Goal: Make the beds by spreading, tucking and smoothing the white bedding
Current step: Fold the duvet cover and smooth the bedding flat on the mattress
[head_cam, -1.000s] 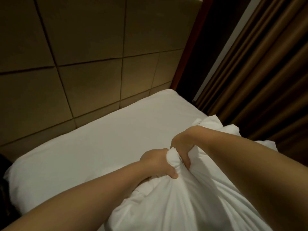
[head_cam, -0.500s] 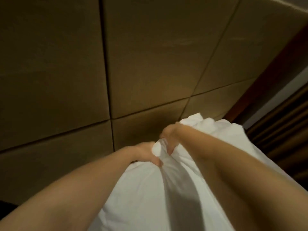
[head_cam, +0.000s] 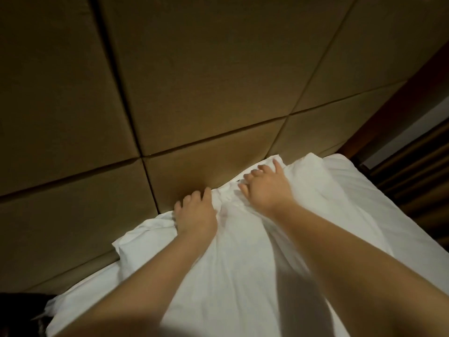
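The white bedding (head_cam: 243,263) lies bunched and creased over the bed, with its top edge pushed up against the padded headboard (head_cam: 194,93). My left hand (head_cam: 194,212) sits at that top edge, and its fingers bend over the fabric with the tips hidden. A little to the right, my right hand (head_cam: 264,188) rests on top of the bedding with its fingers spread. A folded corner of the bedding (head_cam: 131,242) sticks out to the left of my left hand. The mattress sheet (head_cam: 80,295) shows below it.
Brown curtains (head_cam: 418,171) hang at the right beside the bed. A dark wooden frame (head_cam: 388,103) borders the headboard on the right. Something dark (head_cam: 14,312) lies off the bed's lower left corner.
The bunched bedding has gone from mid-bed up to the headboard. My hands, gripping one bunch side by side before, are now apart on its top edge. My right hand has let go.
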A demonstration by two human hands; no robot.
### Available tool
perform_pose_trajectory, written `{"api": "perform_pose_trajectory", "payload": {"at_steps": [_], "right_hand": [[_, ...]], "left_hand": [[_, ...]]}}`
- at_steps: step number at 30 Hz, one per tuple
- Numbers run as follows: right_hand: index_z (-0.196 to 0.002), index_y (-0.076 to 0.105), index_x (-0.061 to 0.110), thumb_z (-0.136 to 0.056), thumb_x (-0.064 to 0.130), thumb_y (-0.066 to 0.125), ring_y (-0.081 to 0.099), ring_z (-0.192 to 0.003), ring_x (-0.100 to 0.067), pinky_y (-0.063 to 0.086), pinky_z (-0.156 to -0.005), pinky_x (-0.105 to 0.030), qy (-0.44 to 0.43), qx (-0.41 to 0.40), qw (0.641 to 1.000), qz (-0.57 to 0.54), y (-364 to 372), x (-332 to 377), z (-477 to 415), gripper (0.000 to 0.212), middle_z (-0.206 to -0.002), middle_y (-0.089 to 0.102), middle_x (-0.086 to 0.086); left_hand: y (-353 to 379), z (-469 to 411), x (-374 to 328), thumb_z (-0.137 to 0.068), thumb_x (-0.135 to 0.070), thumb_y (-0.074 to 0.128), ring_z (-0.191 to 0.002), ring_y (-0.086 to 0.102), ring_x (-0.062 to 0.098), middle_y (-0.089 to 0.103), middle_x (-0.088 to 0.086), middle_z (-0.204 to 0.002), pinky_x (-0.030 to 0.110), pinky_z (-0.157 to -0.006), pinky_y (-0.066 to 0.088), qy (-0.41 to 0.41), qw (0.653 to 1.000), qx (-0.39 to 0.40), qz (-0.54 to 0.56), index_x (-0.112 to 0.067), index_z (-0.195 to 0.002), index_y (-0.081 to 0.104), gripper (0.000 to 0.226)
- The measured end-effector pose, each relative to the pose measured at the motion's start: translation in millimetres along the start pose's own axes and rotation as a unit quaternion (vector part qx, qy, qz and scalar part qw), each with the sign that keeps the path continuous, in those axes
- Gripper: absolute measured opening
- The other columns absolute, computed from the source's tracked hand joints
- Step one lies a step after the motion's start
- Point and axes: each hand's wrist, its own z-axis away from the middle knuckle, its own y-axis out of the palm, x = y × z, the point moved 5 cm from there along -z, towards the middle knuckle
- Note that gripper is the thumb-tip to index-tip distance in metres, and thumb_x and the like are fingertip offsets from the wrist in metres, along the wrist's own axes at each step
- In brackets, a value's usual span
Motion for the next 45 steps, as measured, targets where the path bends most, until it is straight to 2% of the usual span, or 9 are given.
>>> {"api": "perform_pose_trajectory", "payload": {"at_steps": [4,8,10,16,19,25,34,41,45], "right_hand": [[-0.091,0.063,0.030,-0.093,0.043,0.018,0.051,-0.114,-0.018,0.024,-0.103,-0.033,-0.025,0.043,0.996,-0.081,-3,-29,9,0.047,-0.097,0.065,0.011],[-0.132,0.053,0.038,-0.101,0.041,0.028,0.031,-0.138,-0.012,0.016,-0.114,-0.033,-0.028,0.085,0.986,-0.142,27,-34,0,0.040,-0.142,0.047,0.017],[-0.134,0.050,0.039,-0.099,0.045,0.023,0.029,-0.139,-0.010,0.012,-0.115,-0.034,-0.015,0.083,0.984,-0.156,54,-28,-10,0.045,-0.144,0.045,0.016],[-0.117,0.064,0.031,-0.083,0.051,0.007,0.042,-0.125,-0.008,0.013,-0.103,-0.024,0.009,0.015,0.980,-0.197,118,-17,-30,0.069,-0.126,0.060,0.011],[-0.116,0.063,0.032,-0.080,0.050,0.002,0.044,-0.120,-0.010,0.014,-0.099,-0.024,0.006,0.038,0.983,-0.180,138,-16,-36,0.073,-0.121,0.062,0.013],[-0.120,0.062,0.032,-0.100,0.033,0.027,0.041,-0.120,-0.011,0.016,-0.101,-0.029,0.016,0.119,0.975,-0.189,163,-13,-47,0.040,-0.115,0.065,0.010],[-0.132,0.050,0.021,-0.099,0.028,0.027,0.038,-0.130,-0.021,0.022,-0.108,-0.040,0.091,0.101,0.989,-0.064,109,11,-12,0.041,-0.136,0.052,0.002],[-0.107,0.066,0.018,-0.087,0.034,0.022,0.060,-0.095,-0.025,0.045,-0.092,-0.045,0.207,0.013,0.973,-0.102,22,9,124,0.050,-0.097,0.064,-0.001],[-0.140,0.043,0.026,-0.093,0.039,0.005,0.031,-0.139,-0.020,0.017,-0.116,-0.044,0.252,0.087,0.953,-0.146,-7,3,216,0.062,-0.146,0.041,0.001]], "left_hand": [[-22,38,-22,-0.098,-0.052,0.019,-0.137,0.030,0.016,0.035,-0.007,-0.149,0.038,-0.112,0.019,0.075,0.993,-0.038,0.085,-0.041,-0.140,0.036,0.047],[-2,51,-31,-0.073,-0.065,-0.014,-0.143,0.019,0.009,0.021,-0.012,-0.156,0.039,-0.116,0.004,0.135,0.989,-0.027,0.059,-0.048,-0.145,0.019,0.081],[16,33,-17,-0.072,-0.062,-0.017,-0.145,0.012,0.009,0.013,-0.012,-0.158,0.037,-0.117,0.001,0.115,0.991,-0.038,0.048,-0.049,-0.147,0.010,0.080],[74,-13,5,-0.090,-0.047,0.029,-0.120,0.055,0.017,0.059,-0.002,-0.131,0.037,-0.104,0.037,0.101,0.988,-0.091,0.072,-0.026,-0.131,0.054,0.053],[90,-24,7,-0.087,-0.041,0.038,-0.108,0.057,0.014,0.066,-0.002,-0.117,0.030,-0.096,0.033,0.112,0.979,-0.138,0.104,-0.019,-0.121,0.063,0.048],[110,-39,10,-0.084,-0.042,0.038,-0.092,0.068,0.017,0.070,-0.004,-0.106,0.032,-0.084,0.050,0.100,0.982,-0.126,0.103,-0.019,-0.115,0.067,0.049],[101,-27,15,-0.070,-0.057,-0.006,-0.137,0.032,0.010,0.037,-0.007,-0.149,0.028,-0.113,0.018,0.078,0.990,-0.022,0.113,-0.027,-0.146,0.030,0.090],[56,38,18,-0.102,-0.038,0.017,-0.146,0.009,0.019,0.013,0.001,-0.159,0.042,-0.118,0.004,0.040,0.999,0.008,0.016,-0.026,-0.151,0.014,0.051],[28,123,-10,-0.100,-0.047,0.010,-0.147,0.008,0.016,0.006,-0.003,-0.160,0.043,-0.117,0.002,0.070,0.995,0.048,0.052,-0.031,-0.152,0.010,0.054]]}}
